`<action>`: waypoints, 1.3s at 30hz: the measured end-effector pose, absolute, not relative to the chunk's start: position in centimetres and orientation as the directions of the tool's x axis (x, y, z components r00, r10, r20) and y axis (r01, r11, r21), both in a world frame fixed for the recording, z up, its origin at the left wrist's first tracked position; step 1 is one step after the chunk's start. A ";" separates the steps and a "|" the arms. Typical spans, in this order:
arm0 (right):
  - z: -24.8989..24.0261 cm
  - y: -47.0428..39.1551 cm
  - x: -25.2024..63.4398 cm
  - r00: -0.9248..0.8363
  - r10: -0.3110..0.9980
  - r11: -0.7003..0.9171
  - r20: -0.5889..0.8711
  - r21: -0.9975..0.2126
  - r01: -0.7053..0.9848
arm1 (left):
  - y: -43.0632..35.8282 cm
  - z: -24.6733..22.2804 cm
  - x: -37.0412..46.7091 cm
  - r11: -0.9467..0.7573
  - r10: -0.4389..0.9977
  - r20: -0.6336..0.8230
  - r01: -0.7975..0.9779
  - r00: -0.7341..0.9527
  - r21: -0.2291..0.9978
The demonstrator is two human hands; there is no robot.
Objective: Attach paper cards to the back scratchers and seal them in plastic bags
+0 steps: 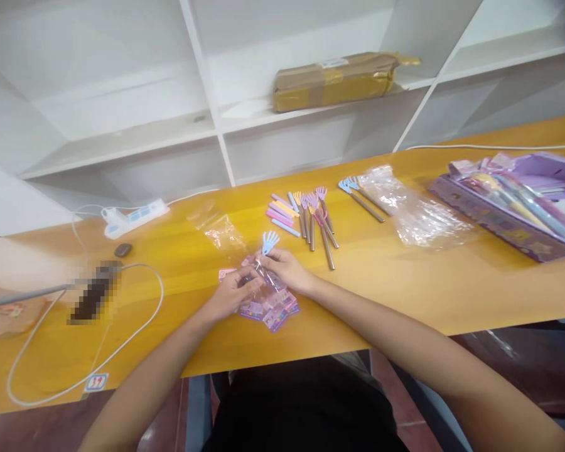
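One blue scratcher (268, 246) — long axis outward, prongs (272, 237) pointing away.

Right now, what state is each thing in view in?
Left hand: fingers curled, grip unclear
Right hand: fingers closed on blue scratcher
Blue scratcher: held
Printed cards: overlapping
Loose scratchers: lying, some crossed
Pastel sticks: lying loose
Clear bags: wrinkled
Purple box: open
Cardboard parcel: taped up
Power strip: plug inserted
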State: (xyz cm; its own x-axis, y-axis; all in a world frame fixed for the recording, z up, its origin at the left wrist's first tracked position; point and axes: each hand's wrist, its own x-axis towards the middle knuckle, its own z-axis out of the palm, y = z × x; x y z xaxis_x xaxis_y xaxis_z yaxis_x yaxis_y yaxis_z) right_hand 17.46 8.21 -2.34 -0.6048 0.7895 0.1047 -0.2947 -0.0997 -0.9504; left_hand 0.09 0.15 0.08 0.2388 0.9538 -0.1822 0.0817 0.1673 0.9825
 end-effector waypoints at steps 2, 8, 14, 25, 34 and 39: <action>-2.2 8.7 17.7 -0.489 0.867 -0.110 0.096 -0.920 -0.376 | 0.4 0.0 -0.1 0.062 0.985 -0.083 0.138 0.150 0.988; -0.5 11.7 20.2 -0.107 0.981 0.092 0.163 -0.871 -0.482 | 1.8 0.0 -1.7 -0.051 0.961 0.015 -0.123 -0.276 0.991; 0.8 10.8 21.3 -0.457 0.856 0.068 0.241 -0.929 -0.363 | 2.8 1.4 -3.1 -0.284 0.864 0.103 -0.310 -0.492 0.907; 0.9 7.4 20.3 -0.801 0.597 0.195 0.048 -0.977 0.087 | 2.9 1.3 -3.4 -0.281 0.880 0.078 -0.383 -0.468 0.880; 0.2 8.0 20.1 -0.758 0.634 0.322 0.156 -0.944 0.076 | 2.3 1.2 -1.9 -0.142 0.946 0.020 -0.356 -0.324 0.924; -0.1 8.0 20.0 -0.727 0.669 0.284 0.156 -0.957 0.056 | 2.2 1.2 -1.5 -0.076 0.962 -0.016 -0.323 -0.274 0.943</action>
State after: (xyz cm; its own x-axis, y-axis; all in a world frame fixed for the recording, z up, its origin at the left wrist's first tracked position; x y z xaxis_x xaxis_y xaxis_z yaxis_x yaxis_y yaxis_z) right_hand 19.97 8.04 -0.12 -0.7271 0.6686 0.1557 0.0564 0.2843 -0.9571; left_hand -1.54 2.20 1.16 -0.2742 0.9615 -0.0160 -0.3233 -0.0765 0.9432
